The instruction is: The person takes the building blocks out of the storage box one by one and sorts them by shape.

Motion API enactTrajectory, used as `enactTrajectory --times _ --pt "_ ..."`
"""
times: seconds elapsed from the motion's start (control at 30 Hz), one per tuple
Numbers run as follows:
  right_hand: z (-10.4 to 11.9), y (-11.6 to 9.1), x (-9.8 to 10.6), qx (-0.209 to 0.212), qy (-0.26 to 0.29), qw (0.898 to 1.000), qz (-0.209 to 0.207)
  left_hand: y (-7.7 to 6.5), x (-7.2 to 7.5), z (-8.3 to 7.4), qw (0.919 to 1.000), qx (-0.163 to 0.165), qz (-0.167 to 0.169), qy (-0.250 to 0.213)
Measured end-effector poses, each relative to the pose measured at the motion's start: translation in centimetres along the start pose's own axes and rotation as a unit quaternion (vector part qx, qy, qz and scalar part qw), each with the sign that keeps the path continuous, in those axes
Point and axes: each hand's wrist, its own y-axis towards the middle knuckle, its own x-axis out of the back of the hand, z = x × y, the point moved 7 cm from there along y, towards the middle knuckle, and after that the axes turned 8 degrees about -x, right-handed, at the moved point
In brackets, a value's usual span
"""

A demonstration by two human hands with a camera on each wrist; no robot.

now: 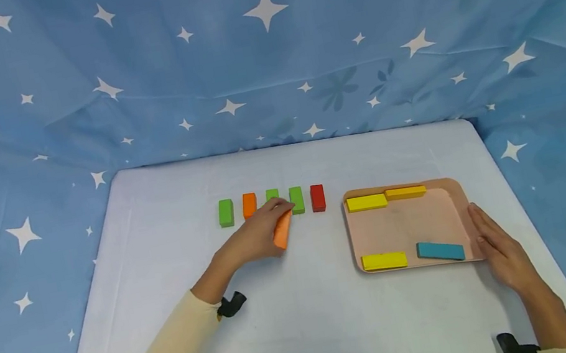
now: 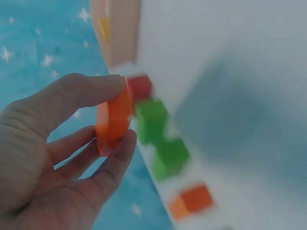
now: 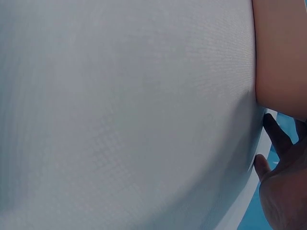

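Observation:
My left hand [image 1: 255, 236] pinches an orange block [image 1: 283, 231] between thumb and fingers, just in front of a row of blocks. In the left wrist view the same orange block [image 2: 114, 117] stands tilted between the thumb and fingertips. The row holds a green block [image 1: 226, 213], an orange block [image 1: 249, 205], a second green block [image 1: 271, 193] partly hidden by the hand, a third green block [image 1: 297, 200] and a red block [image 1: 318, 198]. With fingers extended, my right hand [image 1: 506, 254] rests against the right side of a pinkish tray [image 1: 400, 228].
Inside the tray, two yellow blocks [image 1: 367, 203] lie along the far side. Another yellow block [image 1: 384, 261] and a blue block [image 1: 440, 251] lie along the near side. A white cloth [image 1: 311, 335] covers the table, and a blue star-patterned curtain [image 1: 238, 52] hangs behind it.

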Motion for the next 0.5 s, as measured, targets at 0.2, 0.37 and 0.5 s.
enactTrajectory --times 0.2,0.37,0.5 --pt "-0.2 -0.2 -0.3 -0.021 -0.002 1.000 0.006 -4.8 0.4 4.2 0.9980 0.058 -0.026 -0.001" --pt "-0.5 -0.2 -0.4 -0.039 0.004 0.999 0.010 -7.3 0.2 6.8 0.9947 0.092 -0.048 0.002" --pt "-0.4 -0.1 -0.5 -0.039 0.005 0.999 0.012 -8.7 -0.1 8.0 0.9918 0.115 -0.056 0.005"
